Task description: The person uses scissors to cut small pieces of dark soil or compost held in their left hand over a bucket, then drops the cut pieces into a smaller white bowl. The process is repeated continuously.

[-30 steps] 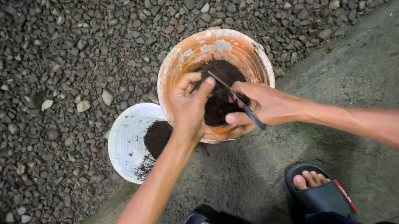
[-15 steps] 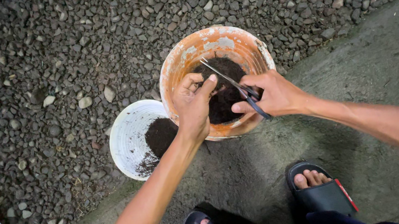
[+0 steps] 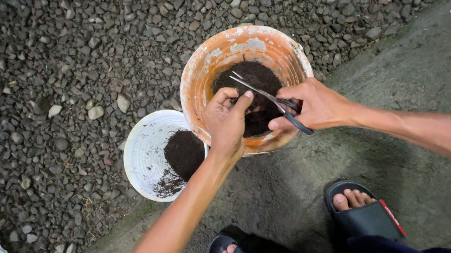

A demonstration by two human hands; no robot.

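Left hand is held over the orange bucket, fingers pinched together; what is pinched cannot be made out. Scissors are gripped in the right hand, blades parted above the soil. The white bucket touches the orange one. Gravel lies beyond; both sandals are partly cut off.

Worn, paint-flaked orange plastic bucket; shiny metal scissors; rough gravel; matt concrete.

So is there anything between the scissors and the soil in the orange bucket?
Nothing visible. The scissors in the right hand point over the dark soil in the orange bucket; the left hand sits beside the blades, not under them.
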